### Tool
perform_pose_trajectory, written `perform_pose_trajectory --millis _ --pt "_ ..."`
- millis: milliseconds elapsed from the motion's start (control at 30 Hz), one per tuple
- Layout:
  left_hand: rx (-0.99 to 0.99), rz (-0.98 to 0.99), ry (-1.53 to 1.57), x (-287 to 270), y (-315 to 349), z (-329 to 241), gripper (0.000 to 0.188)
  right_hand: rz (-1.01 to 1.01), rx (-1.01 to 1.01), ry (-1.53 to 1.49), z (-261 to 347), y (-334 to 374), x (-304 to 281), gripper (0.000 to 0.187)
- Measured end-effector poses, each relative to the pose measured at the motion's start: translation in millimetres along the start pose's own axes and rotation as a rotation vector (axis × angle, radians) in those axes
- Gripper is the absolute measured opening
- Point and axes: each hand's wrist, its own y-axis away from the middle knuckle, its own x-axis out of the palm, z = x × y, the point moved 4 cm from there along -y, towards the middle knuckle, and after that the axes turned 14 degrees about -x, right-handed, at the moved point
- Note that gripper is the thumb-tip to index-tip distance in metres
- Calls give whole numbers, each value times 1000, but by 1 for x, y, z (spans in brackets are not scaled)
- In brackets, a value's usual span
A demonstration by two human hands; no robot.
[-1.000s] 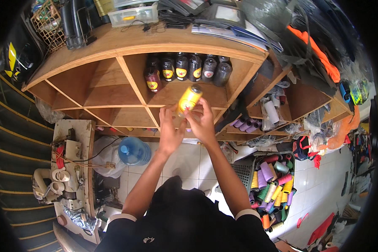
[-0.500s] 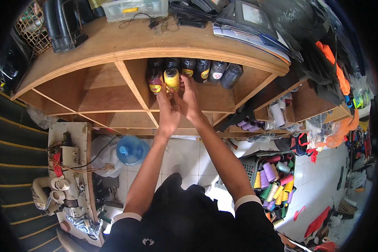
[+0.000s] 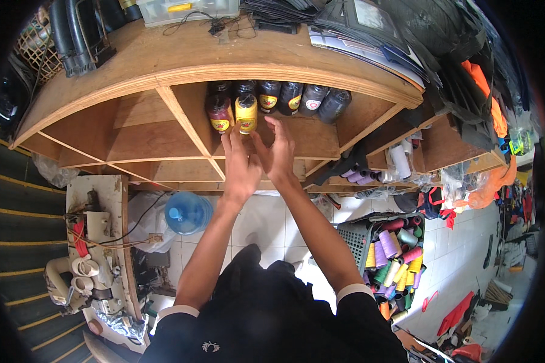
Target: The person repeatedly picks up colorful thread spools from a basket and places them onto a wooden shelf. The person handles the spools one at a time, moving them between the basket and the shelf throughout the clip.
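Note:
In a compartment of the wooden shelf [image 3: 309, 140] stands a row of bottles. A yellow-labelled bottle [image 3: 246, 112] is at the front, beside a dark red bottle [image 3: 220, 114]. My left hand [image 3: 242, 174] has its fingers stretched out, their tips just before the lower ends of these two; whether they touch cannot be told. To the right of the yellow bottle, my right hand [image 3: 277, 152] is open, thumb and fingers apart with nothing between them. Further right are dark bottles [image 3: 290, 98], a bottle with a white round label [image 3: 313, 100] and a tilted dark bottle [image 3: 335, 106].
Wiring and folders [image 3: 369, 57] lie on the shelf top near a clear plastic box [image 3: 188, 11]. A blue water jug [image 3: 189, 213] stands on the floor. A sewing machine [image 3: 94, 266] is at left, and a basket [image 3: 355, 239] of colourful thread cones at right.
My right hand has come off the yellow bottle and drawn back slightly, its fingers spreading. My left hand has eased down a little. The bottle stays standing beside the red one.

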Motion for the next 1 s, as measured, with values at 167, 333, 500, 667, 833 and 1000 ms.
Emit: perform_pose_trajectory --millis 167,333,500,667,833,1000 --pt "10 -5 -17 -1 2 1 65 122 -250 117 12 5 -4 18" --pt "69 20 -62 -4 4 -6 58 111 -274 46 3 8 2 17" --pt "5 -32 -47 -8 6 -9 55 127 -233 11 3 9 4 19" --pt "-23 -92 -50 -15 4 0 54 98 -199 1 15 9 -1 20" --pt "-25 -18 37 -26 21 -5 48 13 -124 -55 44 51 -33 19" --pt "-743 434 978 25 103 22 58 19 50 -392 78 128 -93 40"
